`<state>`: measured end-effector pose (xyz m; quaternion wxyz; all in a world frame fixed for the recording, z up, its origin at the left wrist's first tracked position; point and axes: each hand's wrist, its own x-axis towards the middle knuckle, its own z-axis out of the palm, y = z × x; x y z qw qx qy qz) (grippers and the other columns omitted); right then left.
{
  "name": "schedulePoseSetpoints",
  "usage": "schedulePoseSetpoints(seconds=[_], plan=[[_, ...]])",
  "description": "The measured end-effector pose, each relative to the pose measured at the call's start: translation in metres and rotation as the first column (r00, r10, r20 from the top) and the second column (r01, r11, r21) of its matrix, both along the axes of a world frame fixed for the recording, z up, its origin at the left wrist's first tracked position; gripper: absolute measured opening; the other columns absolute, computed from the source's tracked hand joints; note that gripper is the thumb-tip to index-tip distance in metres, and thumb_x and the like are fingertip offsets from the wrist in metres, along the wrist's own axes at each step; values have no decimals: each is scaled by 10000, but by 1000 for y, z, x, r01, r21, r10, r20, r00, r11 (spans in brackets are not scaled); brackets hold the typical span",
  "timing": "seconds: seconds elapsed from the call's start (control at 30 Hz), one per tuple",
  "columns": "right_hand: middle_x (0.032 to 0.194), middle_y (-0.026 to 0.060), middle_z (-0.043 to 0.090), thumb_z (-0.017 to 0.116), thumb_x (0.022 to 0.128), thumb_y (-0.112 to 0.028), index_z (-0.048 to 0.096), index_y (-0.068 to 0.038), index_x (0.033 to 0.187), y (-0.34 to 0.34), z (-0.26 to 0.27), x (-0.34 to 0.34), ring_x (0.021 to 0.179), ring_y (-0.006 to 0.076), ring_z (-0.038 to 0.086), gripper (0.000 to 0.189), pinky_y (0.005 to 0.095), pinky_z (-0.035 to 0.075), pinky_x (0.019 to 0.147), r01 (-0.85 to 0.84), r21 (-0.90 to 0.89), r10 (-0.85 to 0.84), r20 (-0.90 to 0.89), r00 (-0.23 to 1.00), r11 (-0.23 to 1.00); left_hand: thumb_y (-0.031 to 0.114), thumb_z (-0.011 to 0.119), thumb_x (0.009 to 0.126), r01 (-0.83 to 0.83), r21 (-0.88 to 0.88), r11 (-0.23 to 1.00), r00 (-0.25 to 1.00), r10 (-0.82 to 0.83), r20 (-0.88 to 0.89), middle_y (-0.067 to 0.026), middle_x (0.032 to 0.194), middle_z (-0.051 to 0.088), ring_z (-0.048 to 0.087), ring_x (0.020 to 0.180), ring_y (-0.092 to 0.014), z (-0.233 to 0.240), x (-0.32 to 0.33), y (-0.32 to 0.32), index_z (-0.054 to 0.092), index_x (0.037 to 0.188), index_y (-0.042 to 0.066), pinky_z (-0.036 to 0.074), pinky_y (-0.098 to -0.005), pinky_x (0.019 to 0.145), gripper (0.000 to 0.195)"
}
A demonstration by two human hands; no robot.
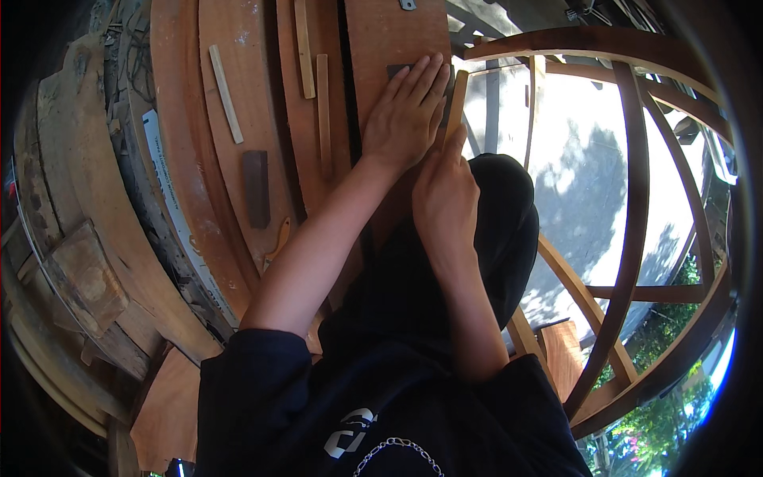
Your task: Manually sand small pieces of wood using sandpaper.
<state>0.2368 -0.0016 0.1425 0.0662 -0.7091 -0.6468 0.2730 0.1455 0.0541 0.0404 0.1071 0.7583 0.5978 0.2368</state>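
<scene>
My left hand (405,113) lies palm down with its fingers stretched out, holding a dark flat sheet (396,70), possibly sandpaper, against a reddish-brown wooden plank (381,36). Most of the sheet is hidden beneath the palm and fingers. Close beside it, my right hand (447,188) grips a narrow light wooden strip (458,98), its index finger laid along the wood. The strip's upper end stands by the sheet's right side, at the plank's edge; whether they touch is unclear.
Left of my arms, more planks carry loose wooden strips (225,94), a dark rectangular block (256,189) and an orange-handled tool (280,238) partly behind my forearm. A curved wooden frame (635,179) rises on the right. Weathered boards (107,197) lie far left.
</scene>
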Motion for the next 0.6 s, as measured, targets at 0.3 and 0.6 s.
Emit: schedulePoseSetpoints(seconds=[0.3,0.6], plan=[[969,357,682,484,1054,-134,268,219,1498,1,0,1,845,493,729,607,526,608,711,24,-30,-25,-30,999,999,282,478,1084,-7,11,1000,1000,7,-10,-68,1641,432,380,1526,-198,-4,-1,0,454,1572,87,285,-382,1267,526],[952,354,680,488,1052,-124,240,225,1511,6,-8,3,803,468,733,627,486,613,661,18,-24,-18,-1,1000,1000,265,502,1077,-4,-8,1000,999,5,38,-71,1643,429,393,1520,-204,-3,0,-3,462,1568,93,300,-393,1261,522]])
